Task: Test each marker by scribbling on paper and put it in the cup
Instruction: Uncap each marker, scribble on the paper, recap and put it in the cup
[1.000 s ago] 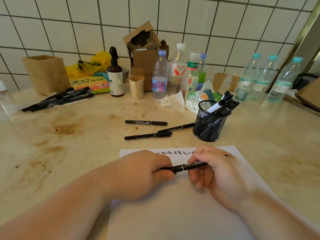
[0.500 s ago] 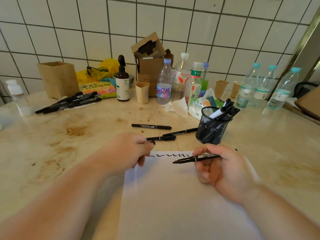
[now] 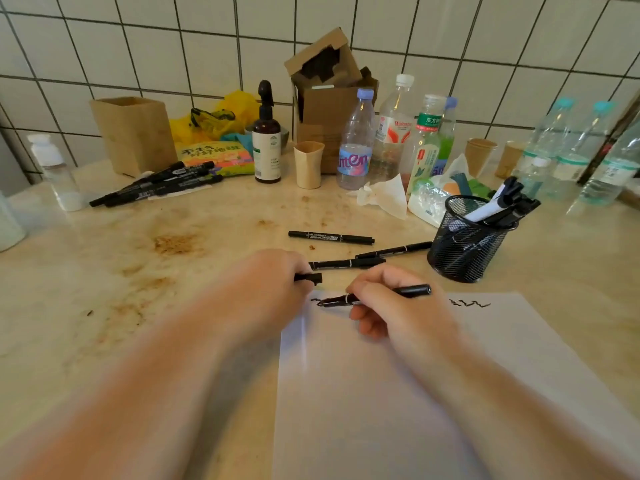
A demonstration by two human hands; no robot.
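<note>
My right hand (image 3: 398, 306) grips an uncapped black marker (image 3: 412, 291), its tip down on the white paper (image 3: 381, 410) at the left end of a black scribble line (image 3: 471, 303). My left hand (image 3: 273, 285) pinches the marker's black cap (image 3: 310, 278) just left of the sheet's top corner. Three more black markers (image 3: 330, 237) lie on the table behind my hands. The black mesh cup (image 3: 464, 247) stands at the right with several markers sticking out of it.
A pile of thicker black markers (image 3: 156, 185) lies at the back left by a wooden box (image 3: 133, 133). Bottles (image 3: 355, 143), a brown pump bottle (image 3: 266, 140), paper cups (image 3: 308, 164), a cardboard box (image 3: 325, 98) and a tissue (image 3: 384, 195) crowd the tiled back wall.
My hands pulled the cap off the marker: the left hand drew away to the left with the cap, and the right hand brought the marker's tip down onto the paper.
</note>
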